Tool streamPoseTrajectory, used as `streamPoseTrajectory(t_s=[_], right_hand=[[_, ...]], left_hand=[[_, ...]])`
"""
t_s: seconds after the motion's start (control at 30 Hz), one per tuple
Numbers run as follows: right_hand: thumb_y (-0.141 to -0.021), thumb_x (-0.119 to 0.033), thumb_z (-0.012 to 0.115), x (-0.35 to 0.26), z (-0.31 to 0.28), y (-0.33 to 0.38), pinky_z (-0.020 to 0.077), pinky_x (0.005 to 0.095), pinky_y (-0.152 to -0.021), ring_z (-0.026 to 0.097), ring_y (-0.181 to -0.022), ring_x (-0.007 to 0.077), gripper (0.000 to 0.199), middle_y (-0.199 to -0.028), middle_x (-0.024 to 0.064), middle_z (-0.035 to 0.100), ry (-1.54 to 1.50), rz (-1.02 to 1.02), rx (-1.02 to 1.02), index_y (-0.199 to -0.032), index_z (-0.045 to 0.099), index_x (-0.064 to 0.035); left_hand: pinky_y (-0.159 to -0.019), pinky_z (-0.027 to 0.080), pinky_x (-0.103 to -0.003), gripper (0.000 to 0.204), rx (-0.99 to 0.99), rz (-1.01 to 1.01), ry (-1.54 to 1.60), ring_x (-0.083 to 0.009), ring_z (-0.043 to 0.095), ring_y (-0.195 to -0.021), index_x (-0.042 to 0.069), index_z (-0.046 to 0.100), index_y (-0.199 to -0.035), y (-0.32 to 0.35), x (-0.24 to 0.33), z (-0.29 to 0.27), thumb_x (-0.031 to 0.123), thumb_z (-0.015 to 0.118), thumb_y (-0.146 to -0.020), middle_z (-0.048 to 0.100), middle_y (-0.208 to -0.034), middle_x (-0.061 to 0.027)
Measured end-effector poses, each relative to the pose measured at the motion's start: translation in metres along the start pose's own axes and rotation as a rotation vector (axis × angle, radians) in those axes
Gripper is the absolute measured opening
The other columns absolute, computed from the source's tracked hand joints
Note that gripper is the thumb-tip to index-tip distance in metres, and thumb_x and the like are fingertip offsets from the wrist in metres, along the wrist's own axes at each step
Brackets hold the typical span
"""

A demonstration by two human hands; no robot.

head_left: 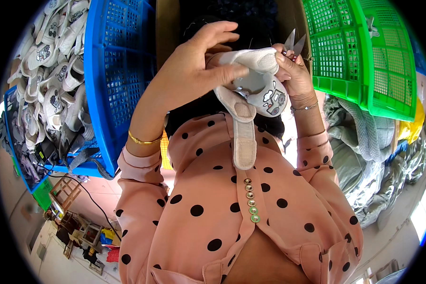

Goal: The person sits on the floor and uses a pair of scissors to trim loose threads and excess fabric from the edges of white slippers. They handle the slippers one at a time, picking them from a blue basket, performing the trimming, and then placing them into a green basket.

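Note:
Between my hands, in front of my chest, is a small cream-white baby shoe with a stitched vehicle picture on it. Its beige strap hangs down toward my shirt buttons. My left hand has its thumb across the shoe's near side and lower fingers partly hidden behind it; the upper fingers stretch out free. With thumb and fingers, my right hand pinches the other end of the shoe. That same hand also keeps a pair of scissors, blades apart and pointing up and away; its handles are mostly covered by the fingers.
On the left stands a blue plastic crate, beside a heap of similar cream shoes. Green plastic crates rise at the right, above grey-green cloth bundles. A dark cable runs down the left. Wooden stools stand farther off.

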State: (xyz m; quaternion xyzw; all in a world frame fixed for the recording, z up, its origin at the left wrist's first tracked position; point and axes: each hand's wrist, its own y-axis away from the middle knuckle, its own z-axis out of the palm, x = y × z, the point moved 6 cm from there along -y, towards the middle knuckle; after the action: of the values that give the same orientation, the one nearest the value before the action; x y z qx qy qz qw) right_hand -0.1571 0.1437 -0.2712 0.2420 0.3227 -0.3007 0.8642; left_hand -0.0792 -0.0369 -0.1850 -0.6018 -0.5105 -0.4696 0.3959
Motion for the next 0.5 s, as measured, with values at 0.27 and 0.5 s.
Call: streamPoseTrajectory(t_s=[0.27, 0.5], right_hand=[[-0.097, -0.017, 0.061, -0.003, 0.011, -0.002, 0.0275, 0.0182, -0.048, 0.034, -0.053, 0.0028, 0.014, -0.068, -0.0051, 0.048, 0.227, -0.124, 0.034, -0.103, 0.06, -0.0047], [-0.09, -0.042, 0.064, -0.052, 0.056, 0.04, 0.0438, 0.0305, -0.049, 0.059, -0.056, 0.0205, 0.037, -0.067, 0.0054, 0.06, 1.511, -0.48, 0.133, -0.092, 0.058, -0.0062]], left_hand=[[-0.075, 0.048, -0.021, 0.038, 0.296, -0.111, 0.131, -0.0085, 0.06, -0.086, 0.004, 0.064, -0.123, 0.015, 0.01, 0.01, 0.007, 0.063, -0.085, 0.066, -0.104, -0.0061], [-0.063, 0.045, -0.017, 0.03, 0.497, -0.157, -0.098, -0.0051, 0.058, -0.075, 0.004, 0.07, -0.114, 0.026, 0.009, -0.003, 0.009, 0.065, -0.084, 0.067, -0.097, -0.0042]])
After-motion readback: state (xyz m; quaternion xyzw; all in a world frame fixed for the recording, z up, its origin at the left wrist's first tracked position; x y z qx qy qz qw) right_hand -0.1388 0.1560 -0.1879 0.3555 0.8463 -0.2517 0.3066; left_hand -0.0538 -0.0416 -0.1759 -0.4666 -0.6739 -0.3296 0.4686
